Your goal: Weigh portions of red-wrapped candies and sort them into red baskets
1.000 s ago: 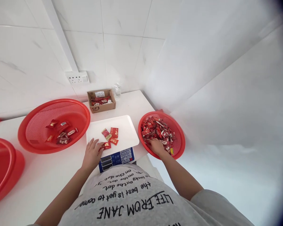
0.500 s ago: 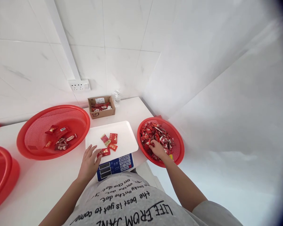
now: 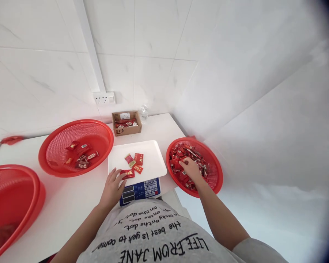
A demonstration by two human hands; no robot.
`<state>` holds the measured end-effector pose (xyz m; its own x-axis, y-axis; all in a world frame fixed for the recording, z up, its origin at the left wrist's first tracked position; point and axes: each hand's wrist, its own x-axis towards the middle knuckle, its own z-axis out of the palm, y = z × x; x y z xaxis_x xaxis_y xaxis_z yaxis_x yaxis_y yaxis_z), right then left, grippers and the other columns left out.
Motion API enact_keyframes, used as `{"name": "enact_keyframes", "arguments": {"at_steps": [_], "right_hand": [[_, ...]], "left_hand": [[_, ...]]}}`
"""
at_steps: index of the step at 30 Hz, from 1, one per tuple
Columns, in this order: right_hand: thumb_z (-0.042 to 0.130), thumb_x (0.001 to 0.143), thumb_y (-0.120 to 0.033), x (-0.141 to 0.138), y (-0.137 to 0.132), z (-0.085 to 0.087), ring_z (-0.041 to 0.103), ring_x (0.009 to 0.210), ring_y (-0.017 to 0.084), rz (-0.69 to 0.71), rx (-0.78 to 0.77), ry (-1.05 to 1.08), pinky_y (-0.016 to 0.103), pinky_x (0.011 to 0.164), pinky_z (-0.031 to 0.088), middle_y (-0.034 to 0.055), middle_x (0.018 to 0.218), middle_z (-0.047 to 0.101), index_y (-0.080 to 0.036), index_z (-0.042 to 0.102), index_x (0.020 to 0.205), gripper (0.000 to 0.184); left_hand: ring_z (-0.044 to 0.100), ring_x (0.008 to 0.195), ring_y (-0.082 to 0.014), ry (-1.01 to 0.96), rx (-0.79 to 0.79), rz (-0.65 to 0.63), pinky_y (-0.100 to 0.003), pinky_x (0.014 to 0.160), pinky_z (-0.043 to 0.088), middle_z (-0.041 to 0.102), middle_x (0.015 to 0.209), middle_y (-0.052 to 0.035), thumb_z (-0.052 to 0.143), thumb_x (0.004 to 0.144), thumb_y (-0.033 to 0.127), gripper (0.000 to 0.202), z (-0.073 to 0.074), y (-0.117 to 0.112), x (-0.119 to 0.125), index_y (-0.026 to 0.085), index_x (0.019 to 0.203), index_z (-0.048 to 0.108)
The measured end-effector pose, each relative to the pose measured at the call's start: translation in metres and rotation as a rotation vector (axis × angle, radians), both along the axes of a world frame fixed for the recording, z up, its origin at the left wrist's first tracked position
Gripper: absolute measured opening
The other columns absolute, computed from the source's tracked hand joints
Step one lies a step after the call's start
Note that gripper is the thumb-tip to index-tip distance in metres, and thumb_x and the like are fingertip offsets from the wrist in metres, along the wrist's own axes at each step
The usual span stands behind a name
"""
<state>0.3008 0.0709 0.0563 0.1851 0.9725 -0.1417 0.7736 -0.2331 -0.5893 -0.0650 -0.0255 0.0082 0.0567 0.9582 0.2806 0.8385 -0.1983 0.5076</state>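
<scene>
My left hand [image 3: 113, 187] rests at the near left edge of the white weighing tray [image 3: 153, 155], fingers apart, with fingertips at a red snack packet [image 3: 128, 173]. Beyond that packet lie a pink-and-gold packet [image 3: 129, 160] and two more red packets [image 3: 138, 158] on the tray. To the right, my right hand [image 3: 192, 170] reaches into a red mesh basket [image 3: 218, 175] full of small red wrapped packets. Thumb and fingers are pinched on a red packet [image 3: 178, 163] at the left of the pile.
The scale's blue keypad panel [image 3: 139, 190] faces me. Left of it stands a red basket [image 3: 50, 144] holding several packets, with another red basket [image 3: 30, 215] nearer, containing something blurred. Behind are a cardboard box [image 3: 127, 129] of packets and clear plastic [image 3: 144, 113].
The view has turned left, so everything sits further right. In the right basket, my right hand now has a red packet showing at its fingertips. My left hand stays by the tray packet.
</scene>
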Motion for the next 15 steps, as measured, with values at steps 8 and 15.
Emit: {"name": "enact_keyframes", "arguments": {"at_steps": [8,15], "right_hand": [[0.043,0.082,-0.029,0.004,0.003,0.005,0.052,0.109,0.025,-0.110,0.075,-0.131,0.036,0.091,0.040,0.0133,0.123,0.055,-0.019,0.055,0.114,0.035],[0.048,0.075,-0.018,-0.031,0.008,-0.052,0.064,0.086,0.020,0.122,-0.320,0.241,0.034,0.079,0.049,0.0084,0.102,0.070,-0.020,0.064,0.104,0.033]], "left_hand": [[0.044,0.126,-0.0305,0.001,0.020,-0.017,-0.054,0.098,0.045,0.059,0.121,-0.0110,0.042,0.090,0.036,0.030,-0.004,0.001,-0.003,0.022,0.107,0.064],[0.044,0.127,-0.0296,-0.008,0.026,-0.036,-0.054,0.099,0.045,0.059,0.123,-0.0095,0.044,0.089,0.035,0.029,0.001,0.005,0.000,0.024,0.107,0.064]]}}
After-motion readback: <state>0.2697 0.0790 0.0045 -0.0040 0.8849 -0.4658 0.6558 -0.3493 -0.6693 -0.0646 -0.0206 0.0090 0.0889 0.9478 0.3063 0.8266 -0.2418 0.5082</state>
